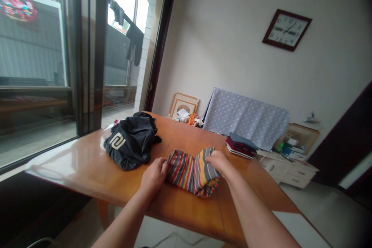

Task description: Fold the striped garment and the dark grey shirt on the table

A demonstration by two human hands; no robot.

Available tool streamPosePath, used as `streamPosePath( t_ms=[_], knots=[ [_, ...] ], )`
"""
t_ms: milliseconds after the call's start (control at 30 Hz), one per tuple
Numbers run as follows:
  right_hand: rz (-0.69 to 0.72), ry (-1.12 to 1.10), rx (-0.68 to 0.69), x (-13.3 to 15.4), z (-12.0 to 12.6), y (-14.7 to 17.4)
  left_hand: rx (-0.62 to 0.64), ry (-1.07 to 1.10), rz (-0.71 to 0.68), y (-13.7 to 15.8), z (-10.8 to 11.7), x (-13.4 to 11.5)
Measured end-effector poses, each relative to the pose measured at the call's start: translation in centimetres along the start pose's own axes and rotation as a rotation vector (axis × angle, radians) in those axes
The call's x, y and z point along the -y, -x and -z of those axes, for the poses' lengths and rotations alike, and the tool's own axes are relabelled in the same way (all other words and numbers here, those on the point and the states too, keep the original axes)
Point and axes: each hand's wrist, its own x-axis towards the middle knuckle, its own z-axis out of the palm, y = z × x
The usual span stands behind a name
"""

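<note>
Left hand [154, 173] and right hand [218, 161] grip the cloth [188, 174] at both sides, lower centre — probably to steady its fold.

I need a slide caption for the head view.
Left hand and right hand hold striped cloth over a wooden table, near dark clothing and a folded stack.

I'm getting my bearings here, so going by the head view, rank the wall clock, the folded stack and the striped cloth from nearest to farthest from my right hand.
1. Striped cloth: held at its right side by your right hand.
2. Folded stack: on the table, beyond that hand and to its right.
3. Wall clock: high on the wall, upper right.
</note>
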Motion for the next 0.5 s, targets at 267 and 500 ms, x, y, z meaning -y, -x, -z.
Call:
streamPosePath(
  t_ms=[267,500],
  knots=[
    [0.023,0.055,0.183,6.6,-6.4,-0.9,0.019,0.062,0.037,0.1,0.1,0.3],
    [0.011,-0.154,0.215,7.4,-9.7,0.4,-0.006,0.118,0.054,0.4,0.5,0.0]
  ],
)
